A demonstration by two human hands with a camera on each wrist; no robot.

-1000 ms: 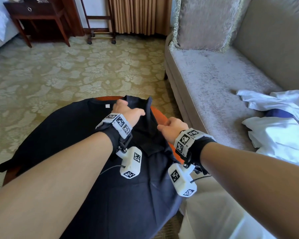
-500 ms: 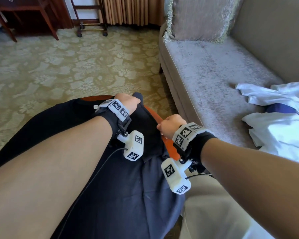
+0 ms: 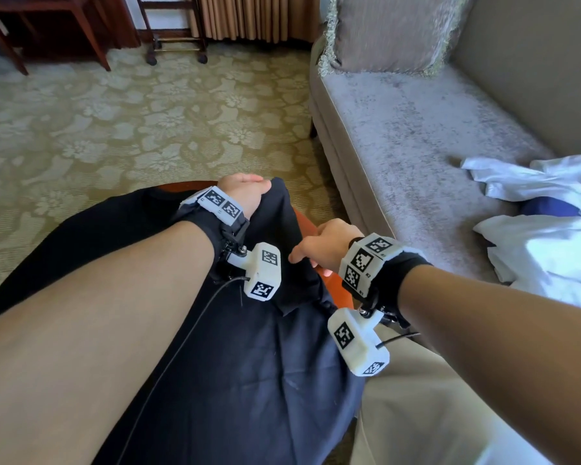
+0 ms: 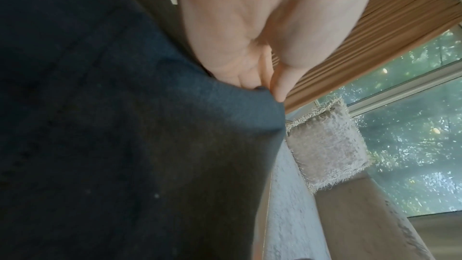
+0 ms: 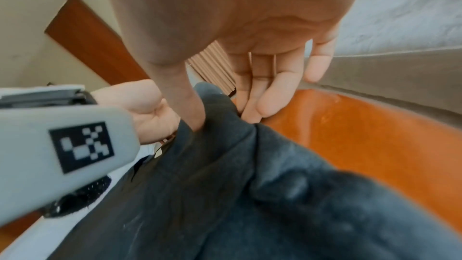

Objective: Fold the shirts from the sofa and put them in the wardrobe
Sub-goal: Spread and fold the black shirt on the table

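A black shirt [image 3: 249,364] lies spread over a round orange table [image 3: 337,290]. My left hand [image 3: 249,191] grips the raised top of a fold along the shirt's right side, and the left wrist view shows thumb and fingers [image 4: 272,84] pinching the cloth [image 4: 150,145]. My right hand [image 3: 316,256] holds the same fold nearer to me. Its thumb [image 5: 192,114] presses into the shirt [image 5: 225,185] while its fingers [image 5: 265,96] reach down behind the edge over the table [image 5: 362,135]. White shirts [image 3: 547,250] lie crumpled on the sofa [image 3: 416,129].
A fringed cushion [image 3: 383,31] leans at the sofa's far end. A blue garment [image 3: 547,208] shows between the white shirts. A dark wooden side table [image 3: 47,15] and a wheeled rack [image 3: 171,31] stand across the patterned carpet [image 3: 148,122]. My beige trousers [image 3: 416,414] touch the table.
My left hand has slid toward the shirt's far edge, drawing the fold taller and covering the white neck label. The right hand's thumb has stretched out over the cloth.
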